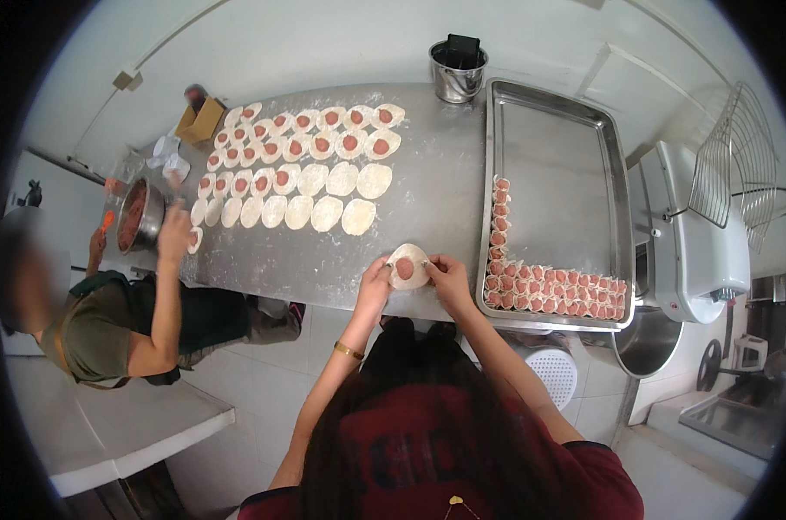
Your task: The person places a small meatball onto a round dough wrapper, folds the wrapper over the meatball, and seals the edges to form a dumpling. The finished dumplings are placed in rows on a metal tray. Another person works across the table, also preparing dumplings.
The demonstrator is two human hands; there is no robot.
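Note:
Between my two hands, at the front edge of the steel table, I hold a round dumpling wrapper [417,280] with a ball of pink meat filling [404,268] in its middle. My left hand [376,276] pinches its left edge, and my right hand [446,277] pinches the right edge. Rows of floured wrappers [359,217] lie to the left, many topped with meat. To my right, a large metal tray [556,186] holds several rows of open-topped meat dumplings [557,290], packed along its near side and up its left side.
A co-worker [107,321] stands at the left, one hand near a steel bowl of meat filling [141,217]. A metal bucket [459,80] with a black item stands at the back. A cardboard box [199,121] sits at the far left. White equipment [696,234] is beyond the tray.

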